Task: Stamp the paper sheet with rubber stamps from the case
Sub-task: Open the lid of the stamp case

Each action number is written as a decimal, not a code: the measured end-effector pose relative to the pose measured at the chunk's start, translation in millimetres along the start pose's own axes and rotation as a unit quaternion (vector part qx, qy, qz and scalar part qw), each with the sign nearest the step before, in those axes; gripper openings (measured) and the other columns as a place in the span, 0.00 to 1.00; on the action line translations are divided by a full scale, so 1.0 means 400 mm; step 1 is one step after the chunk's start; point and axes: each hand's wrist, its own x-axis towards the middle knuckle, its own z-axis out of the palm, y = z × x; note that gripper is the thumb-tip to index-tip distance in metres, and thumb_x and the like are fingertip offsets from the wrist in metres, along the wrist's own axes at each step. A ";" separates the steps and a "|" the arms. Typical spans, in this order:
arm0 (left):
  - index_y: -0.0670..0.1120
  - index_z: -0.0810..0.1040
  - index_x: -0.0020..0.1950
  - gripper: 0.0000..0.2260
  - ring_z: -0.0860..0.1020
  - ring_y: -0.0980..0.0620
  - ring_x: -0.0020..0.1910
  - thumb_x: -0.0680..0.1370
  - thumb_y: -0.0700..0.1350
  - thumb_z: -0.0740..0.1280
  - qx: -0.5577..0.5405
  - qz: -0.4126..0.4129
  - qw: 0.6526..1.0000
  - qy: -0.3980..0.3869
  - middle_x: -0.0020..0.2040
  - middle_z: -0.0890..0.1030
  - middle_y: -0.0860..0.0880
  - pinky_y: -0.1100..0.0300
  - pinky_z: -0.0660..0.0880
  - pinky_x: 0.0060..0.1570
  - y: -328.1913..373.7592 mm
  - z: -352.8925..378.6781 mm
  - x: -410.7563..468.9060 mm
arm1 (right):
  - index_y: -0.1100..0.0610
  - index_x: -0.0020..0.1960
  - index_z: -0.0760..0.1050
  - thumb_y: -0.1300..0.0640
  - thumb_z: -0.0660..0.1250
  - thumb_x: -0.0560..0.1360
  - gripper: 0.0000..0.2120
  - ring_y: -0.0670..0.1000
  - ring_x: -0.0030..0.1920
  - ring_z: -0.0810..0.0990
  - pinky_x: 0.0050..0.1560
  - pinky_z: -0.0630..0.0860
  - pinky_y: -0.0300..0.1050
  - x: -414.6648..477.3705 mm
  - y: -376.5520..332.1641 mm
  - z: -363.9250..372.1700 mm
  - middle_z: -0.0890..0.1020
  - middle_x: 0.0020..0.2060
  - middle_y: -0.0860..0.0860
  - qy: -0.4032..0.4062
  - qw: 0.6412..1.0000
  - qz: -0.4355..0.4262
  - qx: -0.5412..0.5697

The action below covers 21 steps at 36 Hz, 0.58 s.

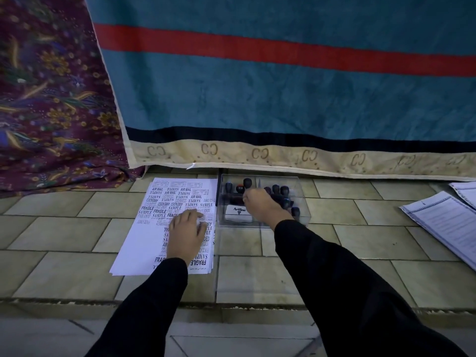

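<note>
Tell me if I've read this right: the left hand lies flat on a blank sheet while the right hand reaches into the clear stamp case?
Not quite. The head view shows the sheet under the left hand already crowded with stamped words, not blank. The right hand does reach into the clear stamp case.

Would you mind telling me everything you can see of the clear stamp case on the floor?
The stamp case is a shallow, open box of clear, plastic-looking material, sitting flat on the tiled floor just right of the paper sheet, below the hanging cloth's hem. Inside stand several rubber stamps with dark knob handles, plus a white Artline ink pad at its front left. The right hand reaches into it among the stamps; whether it grips one is unclear.
</note>
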 end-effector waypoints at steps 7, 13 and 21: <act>0.48 0.75 0.59 0.10 0.70 0.47 0.61 0.79 0.46 0.63 -0.002 0.003 1.000 0.021 0.61 0.76 0.48 0.50 0.61 0.66 -0.006 0.011 0.001 | 0.65 0.59 0.73 0.61 0.54 0.79 0.14 0.62 0.58 0.76 0.55 0.72 0.51 0.019 -0.022 0.042 0.77 0.57 0.64 -0.058 0.998 0.023 -0.001; 0.48 0.75 0.59 0.09 0.71 0.47 0.60 0.79 0.46 0.64 -0.010 0.007 1.000 0.028 0.59 0.76 0.49 0.50 0.61 0.66 -0.006 0.014 -0.001 | 0.66 0.60 0.71 0.61 0.59 0.78 0.13 0.61 0.60 0.72 0.58 0.71 0.50 0.032 -0.018 0.041 0.72 0.60 0.63 -0.076 0.997 0.014 0.014; 0.50 0.77 0.58 0.09 0.71 0.50 0.61 0.78 0.47 0.67 -0.074 -0.037 0.997 0.004 0.62 0.76 0.52 0.53 0.59 0.65 -0.008 0.004 0.014 | 0.62 0.54 0.78 0.64 0.68 0.74 0.09 0.56 0.57 0.78 0.51 0.72 0.41 0.022 0.005 0.018 0.80 0.54 0.58 0.015 0.986 -0.032 0.164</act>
